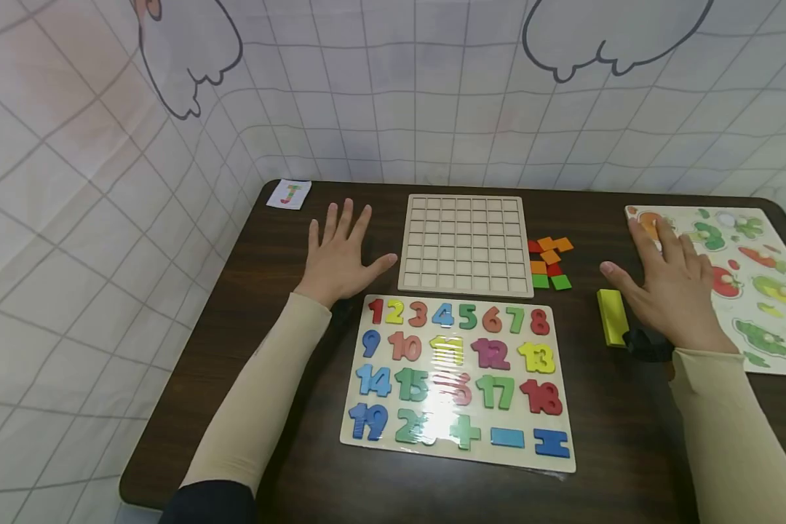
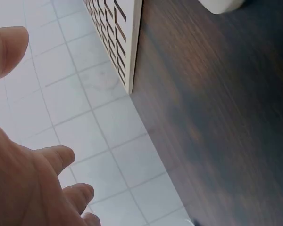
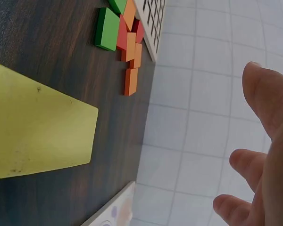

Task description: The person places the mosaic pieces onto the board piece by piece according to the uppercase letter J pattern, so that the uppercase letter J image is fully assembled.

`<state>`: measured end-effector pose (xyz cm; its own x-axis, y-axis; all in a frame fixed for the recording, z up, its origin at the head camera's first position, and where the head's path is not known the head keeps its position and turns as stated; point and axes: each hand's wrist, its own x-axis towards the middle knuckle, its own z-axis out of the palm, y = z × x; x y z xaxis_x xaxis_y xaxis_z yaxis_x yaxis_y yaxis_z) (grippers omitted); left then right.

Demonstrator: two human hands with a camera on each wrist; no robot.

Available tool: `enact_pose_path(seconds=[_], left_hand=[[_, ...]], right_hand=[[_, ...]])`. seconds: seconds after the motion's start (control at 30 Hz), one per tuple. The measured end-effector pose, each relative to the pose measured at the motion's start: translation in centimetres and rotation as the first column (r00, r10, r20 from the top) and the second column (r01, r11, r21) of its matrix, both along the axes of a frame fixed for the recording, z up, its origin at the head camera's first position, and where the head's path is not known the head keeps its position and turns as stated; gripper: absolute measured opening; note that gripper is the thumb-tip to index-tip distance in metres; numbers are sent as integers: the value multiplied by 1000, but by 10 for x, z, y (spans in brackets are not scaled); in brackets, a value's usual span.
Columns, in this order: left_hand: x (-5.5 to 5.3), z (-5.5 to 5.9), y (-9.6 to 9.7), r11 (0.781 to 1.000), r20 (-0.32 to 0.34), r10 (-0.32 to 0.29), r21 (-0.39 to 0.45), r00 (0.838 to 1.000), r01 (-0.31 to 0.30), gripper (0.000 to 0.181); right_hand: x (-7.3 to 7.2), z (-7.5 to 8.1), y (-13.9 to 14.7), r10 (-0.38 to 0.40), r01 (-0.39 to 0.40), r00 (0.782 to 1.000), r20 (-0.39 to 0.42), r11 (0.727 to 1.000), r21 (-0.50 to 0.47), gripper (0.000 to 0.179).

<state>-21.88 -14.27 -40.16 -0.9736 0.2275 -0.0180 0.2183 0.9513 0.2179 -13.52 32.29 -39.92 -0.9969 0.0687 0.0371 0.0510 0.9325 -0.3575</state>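
My left hand [image 1: 338, 262] is spread flat with its fingers apart, left of a wooden grid board [image 1: 466, 244]. It holds nothing. In the left wrist view its thumb [image 2: 9, 49] and fingers show apart from the board's corner. My right hand [image 1: 677, 291] spreads over the left edge of a vegetable puzzle board [image 1: 743, 309], empty too; whether it touches the board, I cannot tell. Beside its thumb stands a yellow block [image 1: 612, 318]. Small red, orange and green square tiles [image 1: 550, 257] lie loosely grouped at the grid board's right side.
A number puzzle board [image 1: 517, 407] under shiny wrap lies in front of the grid board. At the table's back left corner is a white card [image 1: 290, 195] with a coloured J shape. A tiled-pattern curtain [image 1: 380, 109] hangs behind the dark table [image 1: 223, 313].
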Motion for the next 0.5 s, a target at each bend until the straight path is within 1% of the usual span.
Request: enact_pose_path(seconds=[0.1,0.2,0.27,0.33,0.4,0.5], left_hand=[[-4,2,5,1000,27,-20,-7,999,20,103],[-9,4,11,998,89,-56,-23,994,59,106],[-12,6,16,995,147,-90,-23,985,94,108],[-16,6,22,991,200,-127,-22,972,134,109],[-19,6,27,985,239,-161,-22,958,171,110],[-24,4,34,977,278,-198,-26,940,213,110]], right_hand=[[0,-2,2,-2,2,1000,-1,1000,-4,93],[0,-4,5,-1,1,1000,-1,1000,-10,93],[-1,-6,6,5,-5,1000,-3,1000,-17,92],[-2,-6,6,18,-18,1000,-7,999,-29,91],[-4,-6,7,34,-35,999,-13,999,-34,89],[-8,-5,8,58,-58,998,-19,998,-35,86]])
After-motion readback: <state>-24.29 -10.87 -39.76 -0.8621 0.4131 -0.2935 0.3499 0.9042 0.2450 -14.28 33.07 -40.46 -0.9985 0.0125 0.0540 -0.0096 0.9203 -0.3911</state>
